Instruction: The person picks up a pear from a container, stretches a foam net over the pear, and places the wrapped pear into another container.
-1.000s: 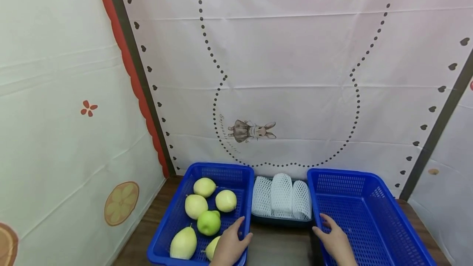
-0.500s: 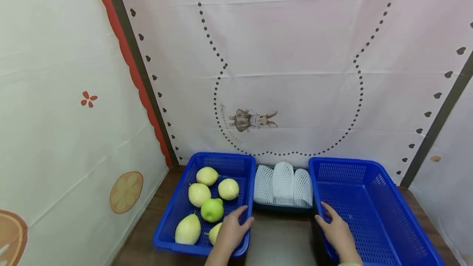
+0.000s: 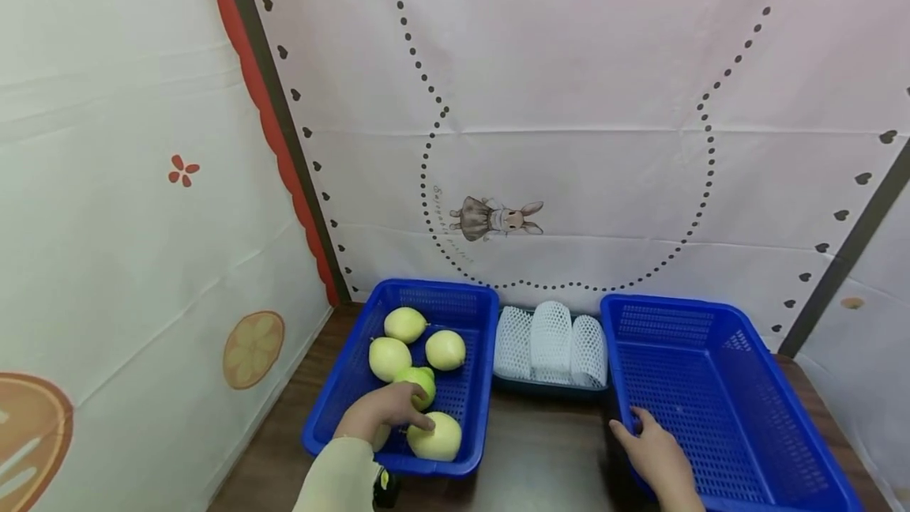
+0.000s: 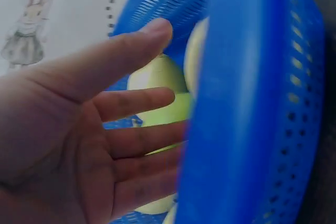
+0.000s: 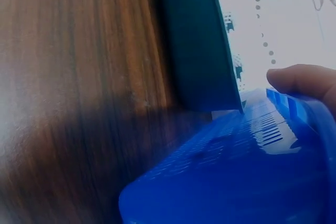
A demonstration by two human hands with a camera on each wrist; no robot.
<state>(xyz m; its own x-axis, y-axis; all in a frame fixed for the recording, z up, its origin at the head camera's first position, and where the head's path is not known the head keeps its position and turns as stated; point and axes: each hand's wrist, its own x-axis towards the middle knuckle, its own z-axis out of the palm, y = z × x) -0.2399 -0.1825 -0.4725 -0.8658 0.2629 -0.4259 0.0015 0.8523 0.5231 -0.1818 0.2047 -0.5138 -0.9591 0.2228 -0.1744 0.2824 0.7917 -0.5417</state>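
In the head view, my left hand (image 3: pixel 387 409) reaches into the left blue basket (image 3: pixel 483 385), over a green fruit (image 3: pixel 419 387) and next to a pale yellow pear (image 3: pixel 435 437) at the front. The left wrist view shows the fingers (image 4: pixel 149 139) stretched out and the thumb apart, nothing gripped. Part of another pear is hidden under this hand. At the left rim of the right blue basket (image 3: pixel 711 409) is my right hand (image 3: pixel 659 457), fingers relaxed, thumb to the outer side. Its thumb (image 5: pixel 299 80) shows just above that rim in the right wrist view.
Between the baskets stands a dark green tray (image 3: pixel 550 388) holding white foam net sleeves (image 3: pixel 550 342). More pale pears (image 3: pixel 405 325) lie at the back of the left basket. A printed cloth (image 3: pixel 569 101) rises behind the brown wooden table (image 3: pixel 547 441).
My left hand has moved leftward from the left basket's right rim to over the fruit, uncovering the front pear. My right hand stays at its basket's rim. The head view has shifted slightly.
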